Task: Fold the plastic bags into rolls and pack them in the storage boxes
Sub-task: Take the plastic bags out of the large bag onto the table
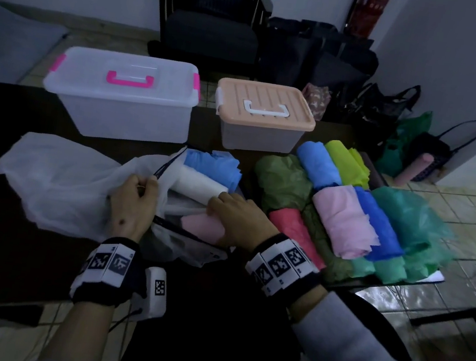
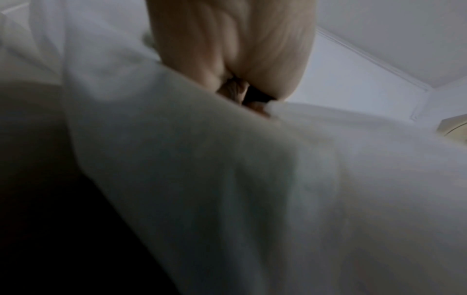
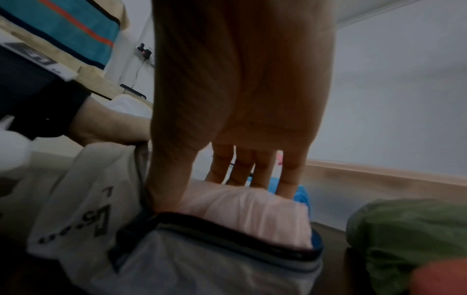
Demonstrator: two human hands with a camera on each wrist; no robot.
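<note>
Head view shows a soft clear pouch with a black zip edge (image 1: 181, 233) lying at the centre of the dark tabletop (image 1: 10, 241), holding three rolled plastic bags: a pale pink roll (image 1: 202, 224) nearest the person, a white roll (image 1: 197, 184) behind it and a light blue roll (image 1: 213, 165) at the far end. The right hand (image 1: 239, 220) lies on the pink roll, its grip spread with the fingers straight and flat against the plastic; the right wrist view shows the same flat fingers (image 3: 288, 179) over the pink roll inside the zip edge. The left hand (image 1: 134, 197), at 9 o'clock of the pouch, has its grip pinching the black zip edge, together with the translucent white plastic bag (image 1: 61, 178) that spreads away toward 9 o'clock. The left wrist view is blurred and shows only curled fingers over white plastic.

At 3 o'clock of the pouch lies a heap of folded plastic bags (image 1: 344, 212) in olive, red, pink, blue, yellow-green and teal. At 12 o'clock stand two closed storage boxes: a clear box with pink handle and clips (image 1: 120, 98) and, to its right, a clear box with a peach lid and white handle (image 1: 264, 117). Beyond the tabletop stands a dark armchair (image 1: 211, 25).
</note>
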